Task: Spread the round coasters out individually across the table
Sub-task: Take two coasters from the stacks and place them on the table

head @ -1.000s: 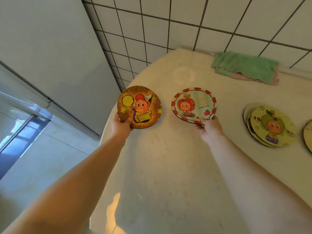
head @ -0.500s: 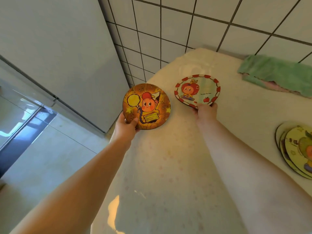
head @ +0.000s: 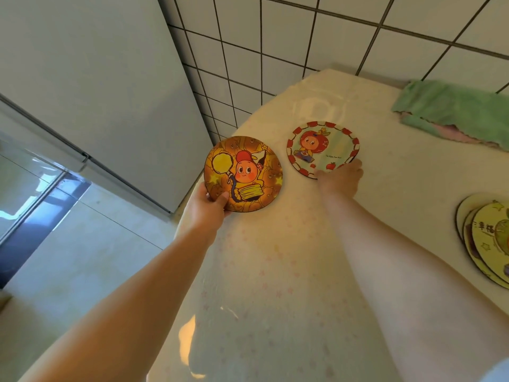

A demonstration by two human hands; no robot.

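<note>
Mid-placement: right hand (head: 340, 176) pinches the red-rimmed coaster (head: 322, 148) low over the far desk (head: 275, 271), left hand (head: 205, 208) grips the orange coaster (head: 243, 173) at the left edge, stack (head: 487, 238) waiting right; next, probably set both down apart.

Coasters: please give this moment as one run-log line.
left hand: holds orange coaster | right hand: holds red-rimmed coaster low over table
</note>
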